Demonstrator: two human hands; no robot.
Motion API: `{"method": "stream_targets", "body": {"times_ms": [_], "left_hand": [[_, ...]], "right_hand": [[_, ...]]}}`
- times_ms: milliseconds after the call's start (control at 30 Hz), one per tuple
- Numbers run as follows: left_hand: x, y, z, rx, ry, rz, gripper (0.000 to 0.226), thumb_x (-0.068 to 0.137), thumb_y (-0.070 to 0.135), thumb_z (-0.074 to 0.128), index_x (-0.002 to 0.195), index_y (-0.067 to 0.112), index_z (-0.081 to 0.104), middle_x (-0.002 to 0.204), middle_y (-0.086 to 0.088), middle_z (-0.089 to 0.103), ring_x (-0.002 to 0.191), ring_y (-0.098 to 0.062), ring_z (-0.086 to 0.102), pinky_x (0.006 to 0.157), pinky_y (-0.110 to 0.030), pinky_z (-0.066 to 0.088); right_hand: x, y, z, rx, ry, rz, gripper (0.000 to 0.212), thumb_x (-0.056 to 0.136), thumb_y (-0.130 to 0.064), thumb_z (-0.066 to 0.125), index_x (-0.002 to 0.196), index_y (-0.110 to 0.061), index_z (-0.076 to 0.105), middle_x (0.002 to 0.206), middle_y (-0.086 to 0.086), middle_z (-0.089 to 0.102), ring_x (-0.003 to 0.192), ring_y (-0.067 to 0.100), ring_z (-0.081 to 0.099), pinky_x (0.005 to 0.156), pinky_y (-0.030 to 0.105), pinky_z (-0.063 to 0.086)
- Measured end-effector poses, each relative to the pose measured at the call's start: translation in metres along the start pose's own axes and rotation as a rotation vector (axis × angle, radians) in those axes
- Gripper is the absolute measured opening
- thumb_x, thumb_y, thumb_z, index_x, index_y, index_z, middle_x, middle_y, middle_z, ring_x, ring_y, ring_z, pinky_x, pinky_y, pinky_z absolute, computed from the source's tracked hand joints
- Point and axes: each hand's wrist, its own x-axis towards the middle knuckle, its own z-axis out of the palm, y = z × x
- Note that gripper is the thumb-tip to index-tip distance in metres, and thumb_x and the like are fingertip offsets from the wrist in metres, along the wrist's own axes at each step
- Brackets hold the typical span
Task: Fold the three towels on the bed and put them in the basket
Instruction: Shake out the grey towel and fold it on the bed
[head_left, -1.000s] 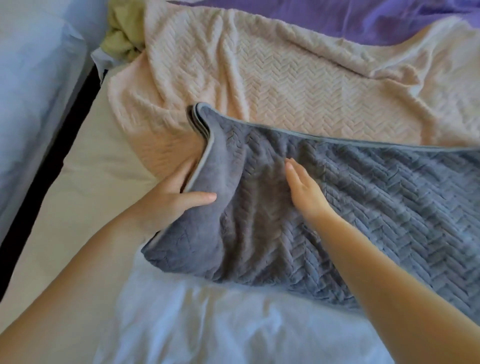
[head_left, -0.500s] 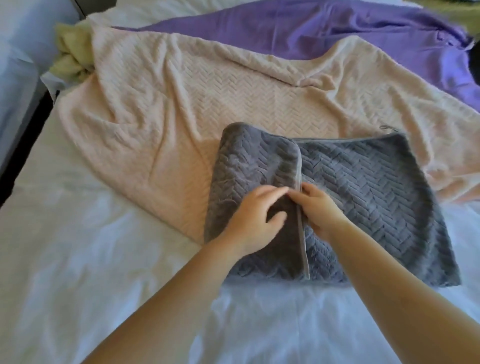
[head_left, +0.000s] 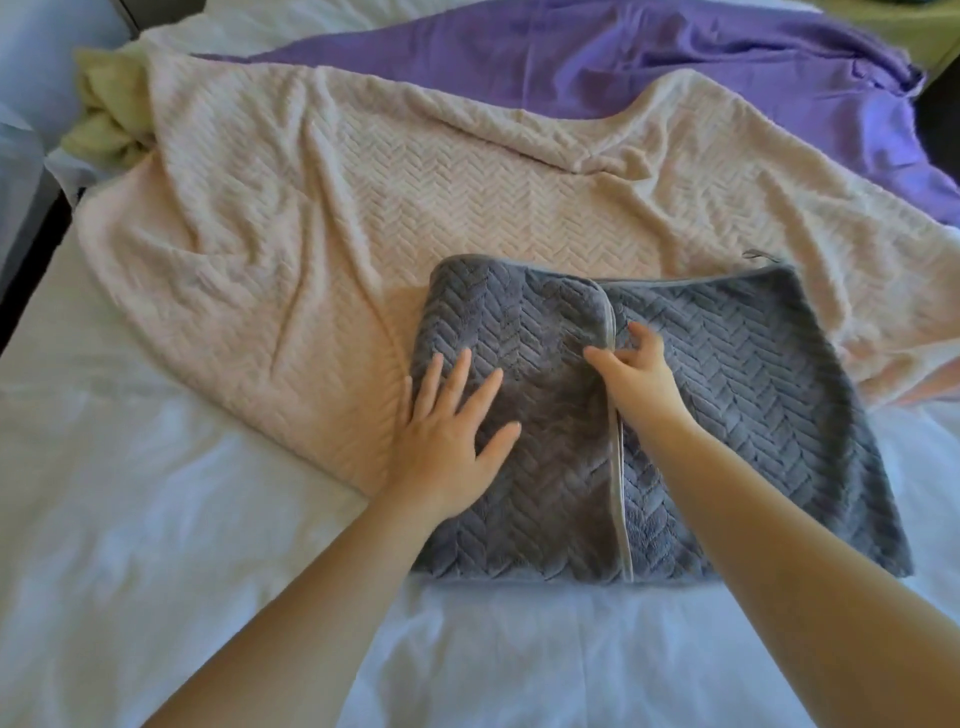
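A: Where's the grey towel (head_left: 753, 405)?
B: Under both hands, on the pink towel (head_left: 415, 197). Right hand (head_left: 641, 379) pinches its folded flap's hem; left hand (head_left: 452, 426) lies flat, fingers spread, just left of that pinch.

grey herringbone towel (head_left: 727, 405), beige herringbone towel (head_left: 415, 197), purple towel (head_left: 623, 67)

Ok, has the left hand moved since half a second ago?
Yes. The left hand slid left, away from the pale trimmed edge of the grey herringbone towel, flat on its flap.
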Motion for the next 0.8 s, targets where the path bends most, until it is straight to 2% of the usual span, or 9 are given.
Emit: {"method": "stream_targets", "body": {"times_ms": [100, 167, 300, 367, 433, 500, 600, 700, 800], "left_hand": [[0.048, -0.010, -0.013, -0.015, -0.012, -0.074, 0.067, 0.090, 0.069, 0.009, 0.150, 0.040, 0.003, 0.160, 0.008, -0.012, 0.146, -0.018, -0.015, 0.116, -0.042, -0.009], [0.075, -0.015, -0.016, 0.018, -0.029, -0.066, 0.065, 0.092, 0.066, 0.011, 0.150, 0.038, 0.004, 0.160, 0.007, -0.012, 0.147, -0.019, -0.014, 0.115, -0.042, -0.009], [0.099, -0.013, -0.002, 0.123, 0.013, 0.032, 0.068, 0.090, 0.065, 0.004, 0.151, 0.034, 0.005, 0.161, 0.005, -0.009, 0.147, -0.021, -0.014, 0.115, -0.046, -0.012], [0.098, -0.012, 0.013, 0.157, 0.002, -0.018, 0.070, 0.088, 0.068, 0.001, 0.151, 0.035, -0.003, 0.160, 0.006, -0.011, 0.146, -0.022, -0.016, 0.115, -0.048, -0.014], [0.094, -0.011, 0.030, 0.222, -0.025, -0.038, 0.073, 0.087, 0.070, -0.002, 0.150, 0.034, -0.009, 0.160, 0.005, -0.013, 0.146, -0.023, -0.017, 0.116, -0.049, -0.014], [0.095, -0.012, 0.039, 0.256, -0.006, -0.052, 0.075, 0.085, 0.072, -0.004, 0.150, 0.034, -0.010, 0.160, 0.004, -0.013, 0.146, -0.023, -0.016, 0.116, -0.049, -0.013], [0.100, -0.018, 0.041, 0.245, 0.015, -0.034, 0.076, 0.085, 0.073, -0.005, 0.150, 0.035, -0.005, 0.161, 0.004, -0.007, 0.147, -0.023, -0.010, 0.115, -0.047, -0.013], [0.097, -0.023, 0.037, 0.217, 0.011, -0.027, 0.072, 0.087, 0.071, -0.002, 0.151, 0.037, 0.001, 0.161, 0.006, -0.001, 0.148, -0.020, -0.005, 0.116, -0.045, -0.009], [0.095, -0.019, 0.028, 0.220, -0.060, -0.032, 0.069, 0.088, 0.067, -0.003, 0.151, 0.037, -0.001, 0.161, 0.006, -0.005, 0.148, -0.019, -0.008, 0.118, -0.047, -0.007]], "right_hand": [[0.024, -0.018, 0.007, -0.110, -0.025, -0.074, 0.066, 0.090, -0.039, 0.058, 0.143, -0.031, 0.021, 0.122, -0.004, 0.053, 0.094, 0.017, 0.058, 0.076, 0.034, 0.050], [0.039, -0.025, 0.013, -0.173, -0.040, -0.190, 0.050, 0.093, -0.030, 0.056, 0.138, -0.033, 0.034, 0.123, -0.008, 0.046, 0.094, 0.012, 0.054, 0.074, 0.027, 0.048], [0.064, -0.032, 0.021, -0.064, -0.065, -0.385, 0.040, 0.093, -0.009, 0.053, 0.127, -0.030, 0.056, 0.119, -0.021, 0.052, 0.113, -0.006, 0.044, 0.090, 0.004, 0.037], [0.072, -0.025, 0.025, -0.196, -0.027, -0.359, 0.042, 0.094, -0.009, 0.050, 0.132, -0.026, 0.052, 0.132, -0.009, 0.051, 0.123, 0.006, 0.044, 0.099, 0.012, 0.035], [0.074, -0.011, 0.029, -0.469, 0.010, -0.307, 0.045, 0.096, -0.011, 0.046, 0.140, -0.022, 0.044, 0.147, 0.005, 0.037, 0.133, 0.023, 0.037, 0.108, 0.029, 0.029], [0.066, -0.008, 0.038, -0.610, 0.097, -0.362, 0.049, 0.097, -0.017, 0.042, 0.144, -0.023, 0.035, 0.156, 0.005, 0.019, 0.139, 0.029, 0.022, 0.112, 0.039, 0.022], [0.040, -0.003, 0.046, -0.736, 0.206, -0.524, 0.055, 0.096, -0.041, 0.032, 0.148, -0.028, 0.019, 0.160, -0.004, 0.005, 0.146, 0.020, 0.002, 0.116, 0.036, 0.003], [-0.001, 0.028, 0.043, -0.969, 0.006, -0.431, 0.069, 0.094, -0.059, 0.013, 0.151, -0.023, 0.003, 0.160, -0.004, -0.005, 0.146, 0.014, -0.011, 0.116, 0.032, -0.008], [-0.014, 0.040, 0.031, -1.007, -0.089, -0.361, 0.069, 0.095, -0.057, 0.013, 0.151, -0.022, -0.004, 0.159, -0.005, -0.011, 0.145, 0.014, -0.017, 0.117, 0.032, -0.010]]}}
